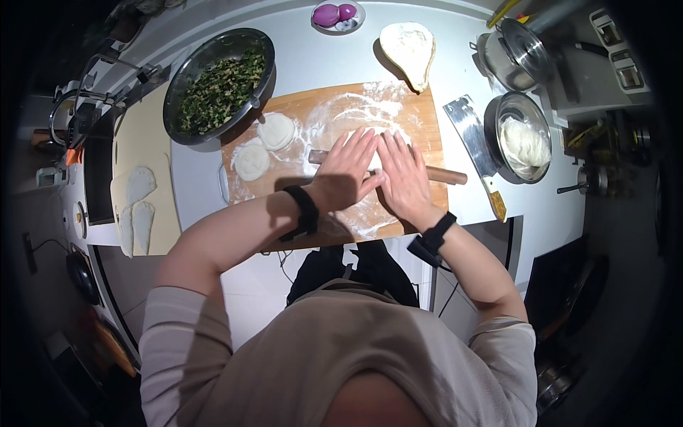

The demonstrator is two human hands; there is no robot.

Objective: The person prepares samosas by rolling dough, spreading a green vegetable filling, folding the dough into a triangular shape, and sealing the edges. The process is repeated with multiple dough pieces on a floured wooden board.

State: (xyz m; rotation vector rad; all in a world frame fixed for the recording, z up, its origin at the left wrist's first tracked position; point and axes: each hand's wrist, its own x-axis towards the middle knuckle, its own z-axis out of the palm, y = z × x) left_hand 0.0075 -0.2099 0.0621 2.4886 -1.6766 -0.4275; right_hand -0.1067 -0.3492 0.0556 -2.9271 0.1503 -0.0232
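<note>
My left hand (344,168) and my right hand (403,173) lie flat, side by side, fingers stretched away from me. Under both palms is a wooden rolling pin (447,175), its two ends showing past my hands. Part of a flattened piece of dough (374,161) appears between and beyond the fingers; the rest is covered. Beneath them is a floured wooden board (429,136). Two round dough pieces (276,131) rest on its left side. A black band circles each wrist.
Up left stands a metal bowl (267,66) of chopped green filling (219,91). Folded filled dough pieces (141,184) lie on a pale sheet at left. To the right are a cleaver (467,133) and a bowl (493,125) of dough. A gourd scoop (420,82) with flour overlaps the board's far edge.
</note>
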